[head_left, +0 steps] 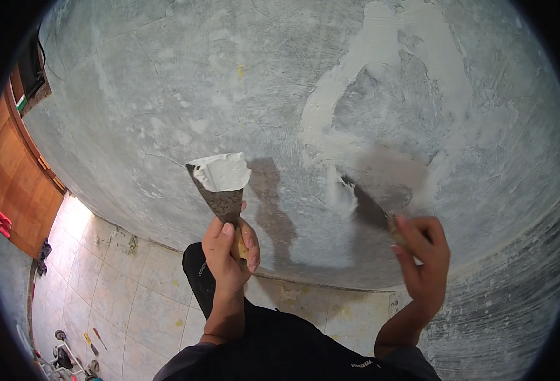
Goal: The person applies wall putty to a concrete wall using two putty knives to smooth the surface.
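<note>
My left hand (230, 249) grips the handle of a wide putty knife (219, 187), held upright, its blade loaded with a lump of white putty (222, 171). My right hand (423, 254) holds a second putty knife (365, 206) by its wooden handle. That blade is pressed flat against the grey plastered wall (197, 95), its tip in a fresh white streak (340, 190). A broad patch of pale putty (381, 57) runs up the wall above the right knife. Both knives cast shadows on the wall.
Beige floor tiles (134, 286) lie below, stained along the wall base. A wooden door (13, 184) stands at the left with a red object (0, 219) hung on it. Small tools and a wheeled item (64, 349) lie at the lower left. My black shoe (197, 273) shows beneath.
</note>
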The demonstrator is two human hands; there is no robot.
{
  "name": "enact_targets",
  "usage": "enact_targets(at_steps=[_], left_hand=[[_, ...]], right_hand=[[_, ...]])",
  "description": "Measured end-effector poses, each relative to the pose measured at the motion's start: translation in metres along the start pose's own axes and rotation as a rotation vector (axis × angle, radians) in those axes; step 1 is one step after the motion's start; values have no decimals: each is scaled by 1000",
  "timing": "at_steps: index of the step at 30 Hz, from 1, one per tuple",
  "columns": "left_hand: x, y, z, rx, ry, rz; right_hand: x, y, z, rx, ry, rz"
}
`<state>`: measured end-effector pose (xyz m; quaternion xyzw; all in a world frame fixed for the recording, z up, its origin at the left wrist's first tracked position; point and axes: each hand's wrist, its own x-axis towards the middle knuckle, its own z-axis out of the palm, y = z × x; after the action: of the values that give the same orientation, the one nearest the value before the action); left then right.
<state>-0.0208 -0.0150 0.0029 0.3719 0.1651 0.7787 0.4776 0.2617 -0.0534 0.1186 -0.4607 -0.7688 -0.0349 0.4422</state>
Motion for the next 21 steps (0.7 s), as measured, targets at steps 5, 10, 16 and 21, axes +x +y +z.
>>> enact_targets(at_steps=[5, 10, 16, 21], left_hand=[[-6, 13, -1, -18, 5, 110], [-7, 9, 1, -33, -16, 110], [-11, 6, -1, -9, -10, 38], [-12, -1, 6, 8, -23, 4]], right_hand=[[24, 4, 16, -387, 41, -308], [49, 38, 16, -671, 148, -551], [43, 62, -20, -786, 315, -708], [40, 39, 1, -717, 339, -727]])
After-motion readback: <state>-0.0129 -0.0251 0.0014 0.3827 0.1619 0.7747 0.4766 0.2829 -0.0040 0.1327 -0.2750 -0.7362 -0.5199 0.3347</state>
